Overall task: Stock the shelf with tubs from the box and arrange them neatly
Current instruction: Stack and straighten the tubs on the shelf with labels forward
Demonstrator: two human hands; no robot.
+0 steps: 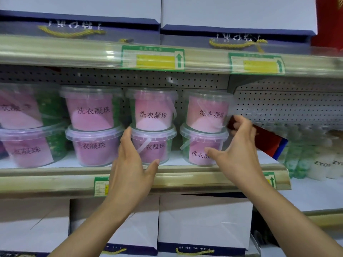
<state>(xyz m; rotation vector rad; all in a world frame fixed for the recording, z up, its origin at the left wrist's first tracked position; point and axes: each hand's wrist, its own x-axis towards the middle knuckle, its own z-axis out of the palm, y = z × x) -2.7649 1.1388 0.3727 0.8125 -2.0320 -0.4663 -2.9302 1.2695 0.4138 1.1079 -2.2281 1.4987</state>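
Note:
Clear tubs with pink labels and green beads stand stacked two high along the middle shelf [78, 165]. My left hand [132, 160] reaches to the lower middle tub [155, 147], its straight fingers along the tub's left side and its thumb under the front. My right hand [239, 147] wraps the lower right tub [198, 149], with the thumb across its front label and the fingers curled round its right side near the lid. The upper right tub [207, 112] on top leans slightly. No box is in view.
Blue-and-white gift boxes with gold cords fill the shelf above [239, 13] and the shelf below [204, 221]. Clear bottles with green beads [297, 164] stand lower at the right. A red item [267, 143] lies behind my right hand. Perforated back panel [278, 104] is bare at the right.

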